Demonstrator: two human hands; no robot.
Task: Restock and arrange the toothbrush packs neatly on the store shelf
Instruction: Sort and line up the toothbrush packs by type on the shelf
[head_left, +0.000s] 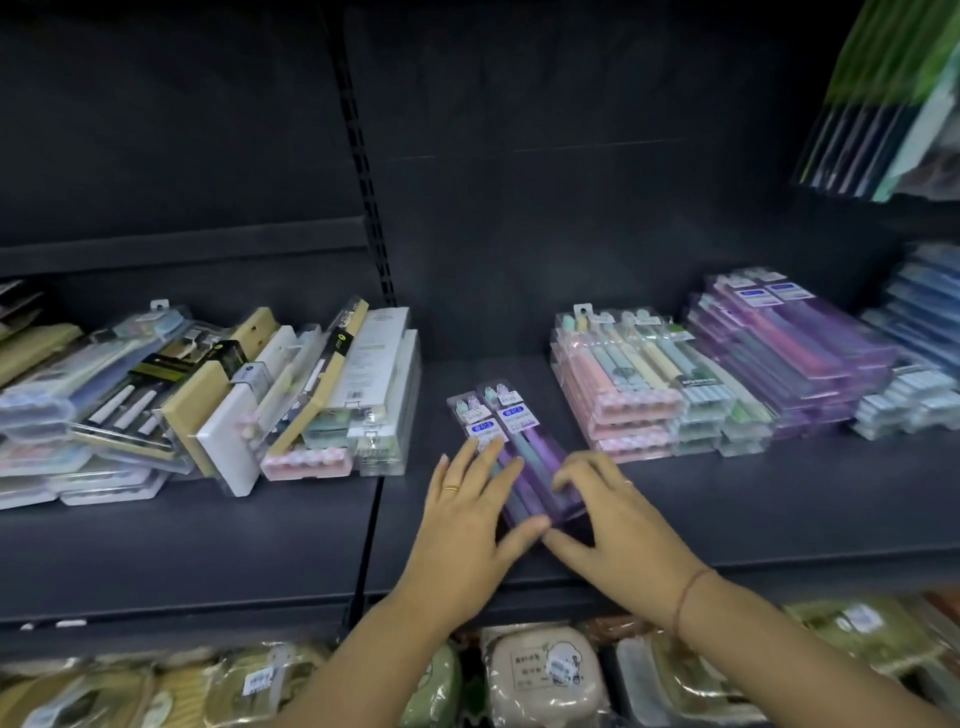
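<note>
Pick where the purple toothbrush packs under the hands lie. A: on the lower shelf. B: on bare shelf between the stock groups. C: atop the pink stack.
B: the purple toothbrush packs lie flat on the dark shelf, left of the pink stack.

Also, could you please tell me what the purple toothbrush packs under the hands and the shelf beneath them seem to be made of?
The purple toothbrush packs look like clear, glossy rigid plastic tinted purple: the brushes show through and the faces catch light. The shelf appears to be matte, dark painted metal, though the finish alone leaves that uncertain.
</note>
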